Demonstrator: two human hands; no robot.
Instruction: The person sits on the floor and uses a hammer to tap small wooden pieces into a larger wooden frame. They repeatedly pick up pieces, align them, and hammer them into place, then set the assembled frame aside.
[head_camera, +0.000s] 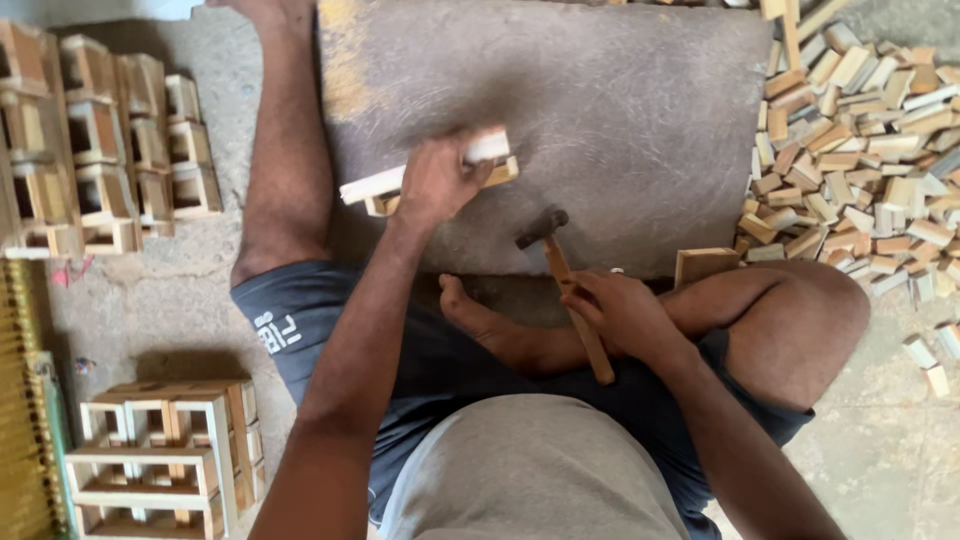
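My left hand (437, 180) grips a pale wooden strip (366, 185) and holds it down on small wooden blocks (500, 172) lying on a grey stone slab (620, 110). My right hand (622, 312) is closed around the wooden handle of a hammer (568, 290). Its dark metal head (541, 226) hangs just above the slab's near edge, to the right of the strip. I sit cross-legged on the floor behind the slab.
A large heap of short wooden blocks (860, 150) lies to the right of the slab. One block (705, 263) stands by my right knee. Assembled wooden frames are stacked at the far left (100, 140) and near left (165, 455).
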